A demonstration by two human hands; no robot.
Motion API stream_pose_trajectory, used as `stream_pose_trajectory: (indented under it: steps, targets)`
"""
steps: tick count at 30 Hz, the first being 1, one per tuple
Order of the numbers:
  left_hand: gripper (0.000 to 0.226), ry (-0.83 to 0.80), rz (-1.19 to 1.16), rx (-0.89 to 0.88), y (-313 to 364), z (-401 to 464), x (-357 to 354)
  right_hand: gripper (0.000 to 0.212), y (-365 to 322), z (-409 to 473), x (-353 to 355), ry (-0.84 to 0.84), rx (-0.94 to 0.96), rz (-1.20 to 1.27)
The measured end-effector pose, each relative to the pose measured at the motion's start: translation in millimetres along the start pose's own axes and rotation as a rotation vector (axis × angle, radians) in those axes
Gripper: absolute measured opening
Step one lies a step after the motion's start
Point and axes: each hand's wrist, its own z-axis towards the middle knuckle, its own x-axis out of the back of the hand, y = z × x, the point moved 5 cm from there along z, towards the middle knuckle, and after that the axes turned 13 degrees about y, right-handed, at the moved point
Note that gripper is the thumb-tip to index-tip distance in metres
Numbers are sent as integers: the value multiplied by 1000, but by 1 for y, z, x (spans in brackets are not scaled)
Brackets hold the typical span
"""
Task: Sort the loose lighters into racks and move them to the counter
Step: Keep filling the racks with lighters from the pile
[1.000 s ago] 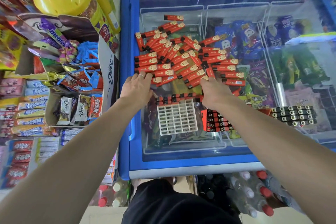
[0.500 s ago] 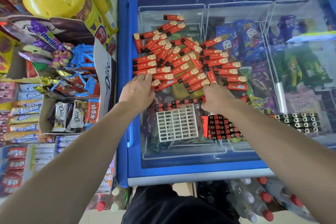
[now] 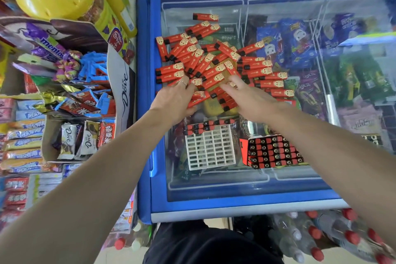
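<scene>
Several loose red lighters (image 3: 216, 60) lie scattered on the glass lid of a blue freezer (image 3: 235, 203). My left hand (image 3: 173, 100) lies on the pile's near left edge, its fingers over a few lighters. My right hand (image 3: 248, 96) reaches into the pile's near middle, fingers stretched out over the lighters. Whether either hand holds a lighter is hidden. Just below the hands stands a white rack (image 3: 211, 148), with one row of lighters along its far edge. A full rack of lighters (image 3: 272, 151) stands to its right.
Another filled rack (image 3: 372, 138) shows at the right edge behind my right arm. Snack shelves and a Dove box (image 3: 122, 83) crowd the left side. Bottles with red caps (image 3: 334, 240) stand on the floor below the freezer.
Both hands moved inward and farther into the pile; my right hand spread its fingers over the middle lighters. The camera view shifted slightly.
</scene>
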Motion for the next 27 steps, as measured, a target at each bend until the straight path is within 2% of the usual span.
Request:
stream_pose_trajectory:
  steps: [3,7,13,15,19,22,27]
  targets:
    - [57,4,10,-34,1,-2,-5,93,1,3,-2,-31,43,-34]
    - [46,-19,6,6,-5,-1,-9,58,1,12,2,11,35,-81]
    - [48,-55,25,66,-4,-2,-15,33,-2,15,6,31,-12,-212]
    - [51,-67,24,93,-4,-2,-15,30,1,14,3,57,-73,-164]
    - [44,-69,9,125,-3,-6,-14,30,16,4,3,94,-318,163]
    - [41,-41,-123,200,-8,-12,-14,19,22,-8,6,153,-510,596]
    - [11,75,-757,592,-24,-27,-10,26,16,-32,26,271,-664,1078]
